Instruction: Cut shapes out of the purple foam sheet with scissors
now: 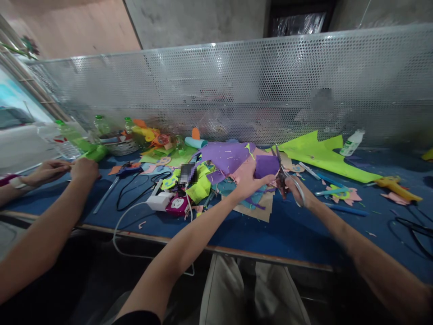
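Note:
My left hand [248,181] holds a small purple foam piece [266,166], with its thumb stretched along the lower edge toward the right. Closed around a pair of scissors [280,168], my right hand [292,188] is just beside that piece. The blades point up and away, close to the purple piece's right edge; whether they touch it, I cannot tell. Behind my left hand lies a larger purple foam sheet [225,155]. Under both hands, foam scraps and a piece of brown cardboard [259,212] cover part of the blue table.
A co-worker's hands [83,170] are at the left. A yellow glue gun [397,187] and lime foam sheet [324,155] lie right; a blue glue gun [130,170] lies left. A white charger [158,201] trails a cable over the table edge. Perforated metal panel [216,85] stands behind.

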Demonstrator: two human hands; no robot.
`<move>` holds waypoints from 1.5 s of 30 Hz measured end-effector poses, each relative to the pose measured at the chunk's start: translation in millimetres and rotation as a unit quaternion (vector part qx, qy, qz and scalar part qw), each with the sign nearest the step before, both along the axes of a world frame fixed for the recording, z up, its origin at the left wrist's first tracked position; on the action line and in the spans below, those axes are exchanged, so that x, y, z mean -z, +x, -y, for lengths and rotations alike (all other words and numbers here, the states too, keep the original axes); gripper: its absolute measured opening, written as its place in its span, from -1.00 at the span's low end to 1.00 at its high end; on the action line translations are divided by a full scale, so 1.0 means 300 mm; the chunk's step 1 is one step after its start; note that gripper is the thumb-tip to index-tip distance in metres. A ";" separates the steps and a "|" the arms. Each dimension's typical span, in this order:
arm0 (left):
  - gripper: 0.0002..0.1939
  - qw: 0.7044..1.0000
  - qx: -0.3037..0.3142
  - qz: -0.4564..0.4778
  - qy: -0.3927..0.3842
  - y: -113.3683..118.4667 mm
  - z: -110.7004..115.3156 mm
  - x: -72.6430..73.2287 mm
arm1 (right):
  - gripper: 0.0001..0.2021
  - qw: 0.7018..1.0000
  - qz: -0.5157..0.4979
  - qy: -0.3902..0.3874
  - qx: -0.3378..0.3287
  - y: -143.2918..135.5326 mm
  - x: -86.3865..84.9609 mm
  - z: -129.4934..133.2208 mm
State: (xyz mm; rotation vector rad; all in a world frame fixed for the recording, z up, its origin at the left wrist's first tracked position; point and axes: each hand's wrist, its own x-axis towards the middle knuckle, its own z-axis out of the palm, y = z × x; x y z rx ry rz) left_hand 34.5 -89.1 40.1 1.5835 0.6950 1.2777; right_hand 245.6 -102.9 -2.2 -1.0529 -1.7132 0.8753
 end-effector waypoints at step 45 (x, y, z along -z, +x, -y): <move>-0.60 0.986 -0.162 -0.014 -0.026 0.040 -0.002 0.063 | -0.42 0.996 0.065 0.058 -0.034 -0.121 0.010 0.082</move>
